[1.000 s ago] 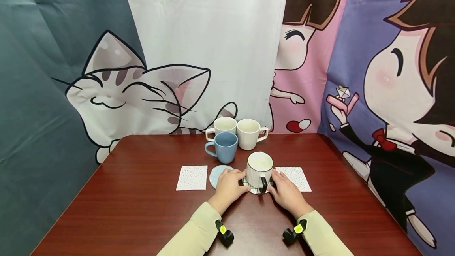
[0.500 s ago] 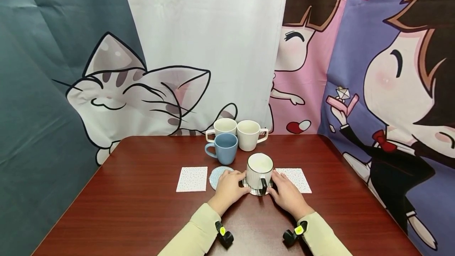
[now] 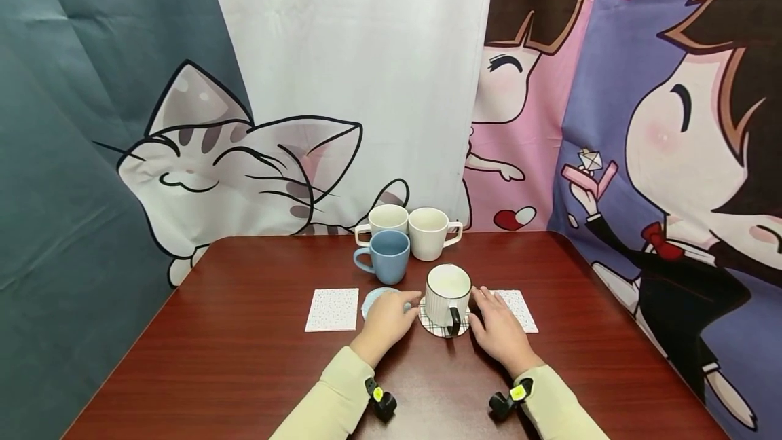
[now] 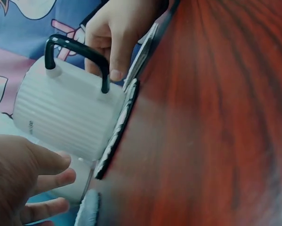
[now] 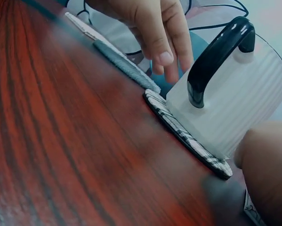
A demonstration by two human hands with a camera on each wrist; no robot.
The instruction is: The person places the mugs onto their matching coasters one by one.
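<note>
A white ribbed mug with a dark rim and black handle stands upright on a round plaid coaster. My left hand is just left of the mug, apart from it, fingers relaxed, over part of a round light-blue coaster. On the mug's other side my right hand holds nothing; its fingers are extended and partly cover a square speckled coaster. Whether the right thumb still touches the plaid coaster is hard to tell. In the left wrist view, the left hand's fingers are loosely spread.
Behind the mug stand a blue mug and two white mugs, one on the right and one on the left. Another square speckled coaster lies at the left on the brown wooden table. A printed cloth hangs behind.
Both hands have let go of the plaid coaster's sides and drawn apart, the left hand leftward and the right hand slightly rightward. The mug and coaster stay in place.
</note>
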